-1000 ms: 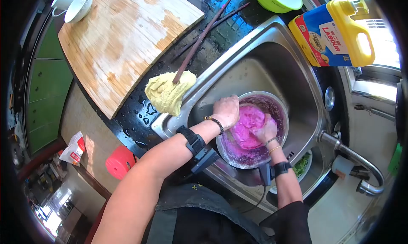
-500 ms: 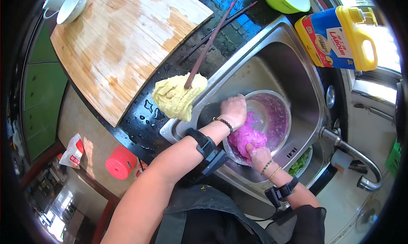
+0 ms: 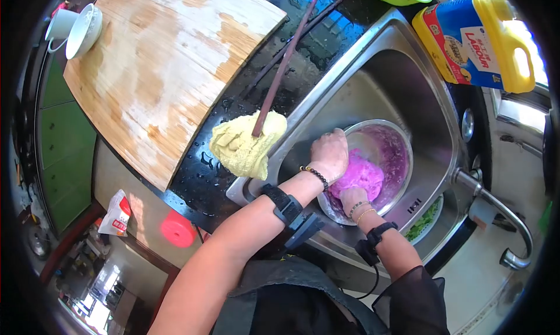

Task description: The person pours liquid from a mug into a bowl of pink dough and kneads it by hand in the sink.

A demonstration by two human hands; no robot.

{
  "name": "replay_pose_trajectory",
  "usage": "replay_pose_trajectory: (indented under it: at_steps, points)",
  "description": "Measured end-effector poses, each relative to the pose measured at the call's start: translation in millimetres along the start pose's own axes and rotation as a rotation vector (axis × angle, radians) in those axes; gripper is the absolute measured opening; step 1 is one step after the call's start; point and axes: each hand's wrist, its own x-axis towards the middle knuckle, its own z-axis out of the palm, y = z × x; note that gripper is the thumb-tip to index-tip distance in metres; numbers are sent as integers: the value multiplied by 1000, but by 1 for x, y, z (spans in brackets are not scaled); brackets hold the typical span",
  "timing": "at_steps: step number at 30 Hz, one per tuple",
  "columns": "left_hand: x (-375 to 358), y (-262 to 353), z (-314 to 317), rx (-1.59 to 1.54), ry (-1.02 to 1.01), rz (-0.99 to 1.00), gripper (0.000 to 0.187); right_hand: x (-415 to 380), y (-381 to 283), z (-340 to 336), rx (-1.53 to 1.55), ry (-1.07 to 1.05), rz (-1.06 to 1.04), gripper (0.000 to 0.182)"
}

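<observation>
Pink dough (image 3: pixel 364 174) that half a second ago sagged towards the near left side of the metal bowl (image 3: pixel 395 154), with fingers at its edge, now sits as a rounder lump nearer the middle, and the right hand (image 3: pixel 353 198) has come in from that edge and sunk into it. The left hand (image 3: pixel 329 154) has not left the rim: it stays curled over the bowl's left side, seemingly to keep it from sliding or turning under the other hand's push. The two hands are apart, each with its own job. How far the right fingers are bent I cannot tell, since the dough hides them.

Smears coat the bowl's inner wall, so the dough is probably soft and clinging. Standing low in the sink (image 3: pixel 385 72), the bowl lets the arms reach down, which likely helps put weight behind the pressing.

On the wet black table (image 3: pixel 318 58), yellow dough (image 3: pixel 242 147) lies beside the sink's edge, away from the pink, perhaps so the colours don't mix. One of two sticks (image 3: pixel 277 84) has its tip on that yellow mass. Further left, a wooden board (image 3: pixel 157 72) takes up the wide stretch.
</observation>
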Motion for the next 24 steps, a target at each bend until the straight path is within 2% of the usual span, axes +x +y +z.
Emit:
replay_pose_trajectory:
  at_steps: [10, 16, 18, 21, 23, 24]
  points:
    - [-5, 2, -2, -13, 0, 16, 20, 26, 18, 24, 140, 4, 82, 22]
    - [2, -1, 2, -40, 8, -15, 20, -35, 9, -26, 133, -58, -27, 26]
    - [1, -1, 0, -19, 5, -1, 20, -62, 13, -46, 89, 12, -31, 25]
    - [2, -2, -1, -41, 23, 33, 20, -56, 32, -73, 262, 390, 128, 21]
    - [1, 2, -6, -16, 15, 15, 20, -8, 44, -69, 274, 715, -77, 22]
    - [1, 2, -7, 7, -1, 3, 21, 28, 45, -59, 237, 575, -121, 22]
